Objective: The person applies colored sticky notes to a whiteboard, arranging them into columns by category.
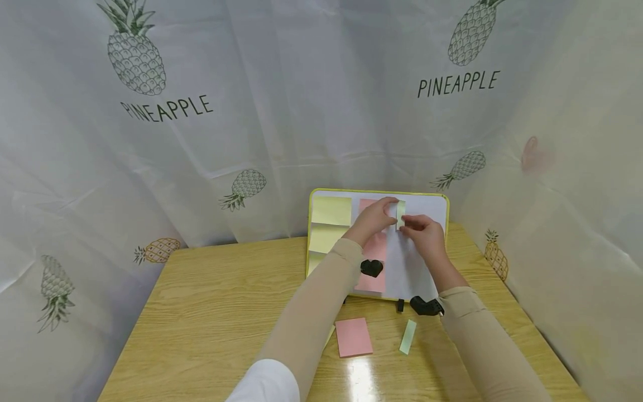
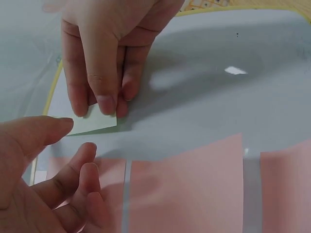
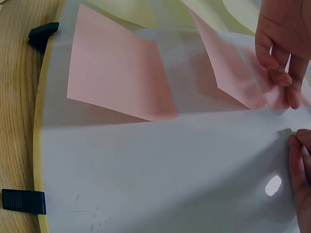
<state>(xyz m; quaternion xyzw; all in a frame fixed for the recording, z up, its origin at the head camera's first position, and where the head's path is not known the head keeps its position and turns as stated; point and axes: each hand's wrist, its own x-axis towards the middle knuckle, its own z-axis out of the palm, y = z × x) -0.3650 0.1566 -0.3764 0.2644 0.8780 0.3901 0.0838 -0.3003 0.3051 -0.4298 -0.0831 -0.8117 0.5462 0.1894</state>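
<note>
A narrow pale-green sticky note (image 1: 400, 211) is upright against the right part of a yellow-framed whiteboard (image 1: 422, 268). My right hand (image 1: 426, 237) pinches it at its lower part; in the left wrist view the right thumb (image 2: 107, 103) lies over the paper. My left hand (image 1: 373, 220) is at the note's left. Its thumb (image 2: 56, 127) touches the upper end, while its other fingers (image 2: 82, 182) are loosely bent, apart from the paper. Pink sticky notes (image 2: 187, 187) form a column beside it, partly behind my left hand and forearm.
Yellow sticky notes (image 1: 331, 211) fill the board's left column. On the wooden table (image 1: 226, 296) in front lie a pink note pad (image 1: 354, 337) and a green strip (image 1: 408, 336). Black feet (image 1: 400, 305) hold the board's lower edge. A pineapple-print curtain (image 1: 301, 111) hangs behind.
</note>
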